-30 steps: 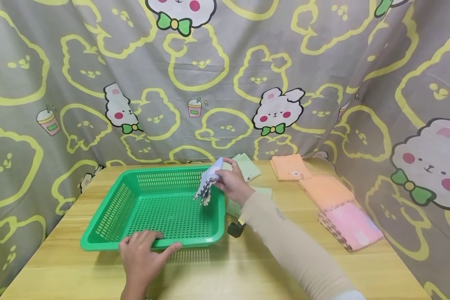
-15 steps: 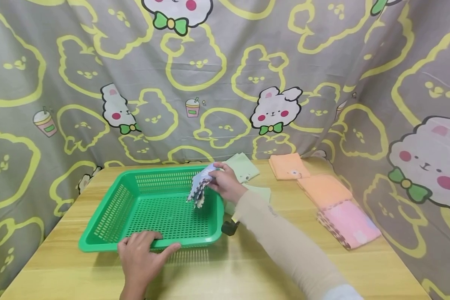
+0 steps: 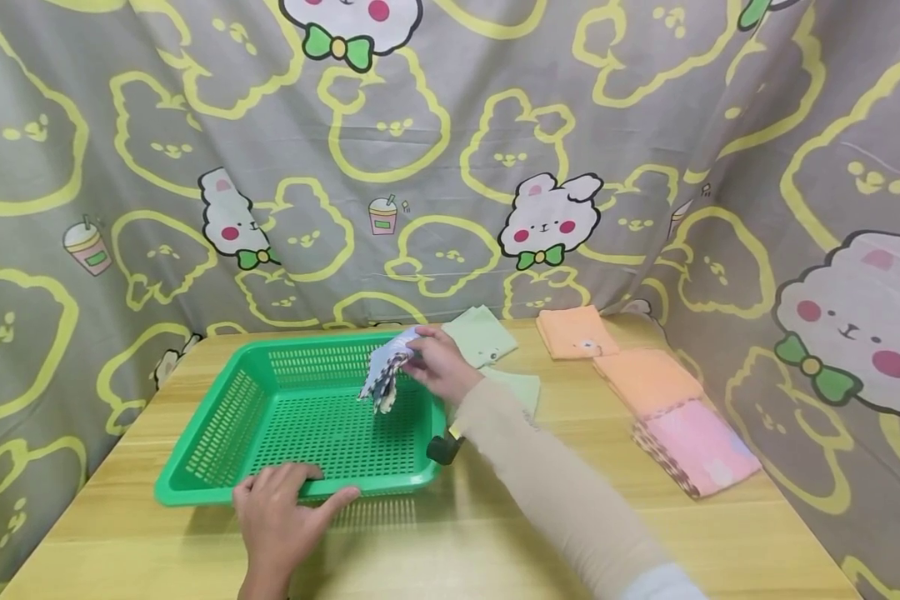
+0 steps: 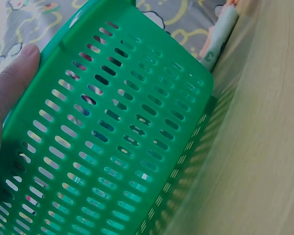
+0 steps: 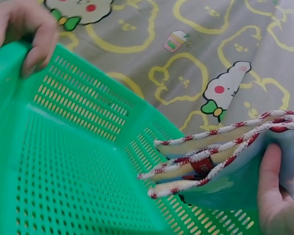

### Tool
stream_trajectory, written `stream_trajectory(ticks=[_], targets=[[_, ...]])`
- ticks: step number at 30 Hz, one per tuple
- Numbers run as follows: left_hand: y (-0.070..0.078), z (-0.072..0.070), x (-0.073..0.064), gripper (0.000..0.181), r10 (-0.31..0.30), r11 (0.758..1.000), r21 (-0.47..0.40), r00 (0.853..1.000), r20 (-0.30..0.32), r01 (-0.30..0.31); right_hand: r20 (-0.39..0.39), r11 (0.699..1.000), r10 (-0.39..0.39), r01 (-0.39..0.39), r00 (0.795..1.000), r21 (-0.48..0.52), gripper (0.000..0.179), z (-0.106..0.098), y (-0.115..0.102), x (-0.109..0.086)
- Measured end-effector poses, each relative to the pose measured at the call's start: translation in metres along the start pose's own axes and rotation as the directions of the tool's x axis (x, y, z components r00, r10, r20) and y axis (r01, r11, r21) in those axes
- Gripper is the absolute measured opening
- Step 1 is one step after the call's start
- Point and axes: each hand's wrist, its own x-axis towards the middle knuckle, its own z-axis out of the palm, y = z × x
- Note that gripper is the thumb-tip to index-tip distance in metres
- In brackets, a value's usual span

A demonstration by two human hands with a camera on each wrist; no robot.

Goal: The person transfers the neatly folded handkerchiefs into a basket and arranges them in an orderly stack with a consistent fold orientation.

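Observation:
My left hand (image 3: 279, 518) grips the front rim of a green plastic basket (image 3: 378, 485), fingers hooked over the edge and thumb along the outside. In the left wrist view, the thumb (image 4: 14, 78) lies by the rim above the slotted wall. My right hand (image 3: 444, 367) pinches a folded light-blue towel (image 3: 387, 357) above the basket's right part. Its layered edges hang down, apart from the basket floor. In the right wrist view, the towel (image 5: 235, 169) shows red-and-white stitched edges and a small red tag, held between thumb and fingers.
Right of the basket lie two pale green folded towels (image 3: 482, 335), the nearer partly behind the right forearm. Farther right, two orange folded towels (image 3: 648, 379) and a pink one (image 3: 708, 446) form a row on the wooden table (image 3: 510, 533). A patterned curtain (image 3: 435, 150) hangs behind.
My right hand has carried the blue towel left, from over the basket's right rim to farther inside it. My left hand keeps its hold on the front rim.

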Motion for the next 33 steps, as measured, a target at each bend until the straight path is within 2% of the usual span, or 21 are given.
stream_trajectory(ticks=[9,15,22,33], targets=[[-0.001,-0.004,-0.001,0.072,-0.021,1.0,0.011,0.999,0.032,0.021,-0.003,0.998,0.04,-0.04,0.999,0.051,0.042,0.011,0.006,0.003],[0.0,-0.004,0.0,0.071,-0.004,1.0,0.009,1.0,0.018,0.004,-0.014,0.999,0.048,-0.048,0.999,0.008,0.053,0.014,0.006,0.0],[0.001,-0.002,0.001,0.069,-0.01,1.0,0.002,1.0,0.008,0.01,0.039,0.996,0.07,-0.067,0.997,-0.066,0.043,0.017,0.007,0.0],[0.002,0.004,0.001,0.073,-0.002,1.0,-0.01,1.0,-0.013,0.002,0.107,0.983,0.12,-0.103,0.987,-0.155,0.046,0.024,0.017,0.001]])
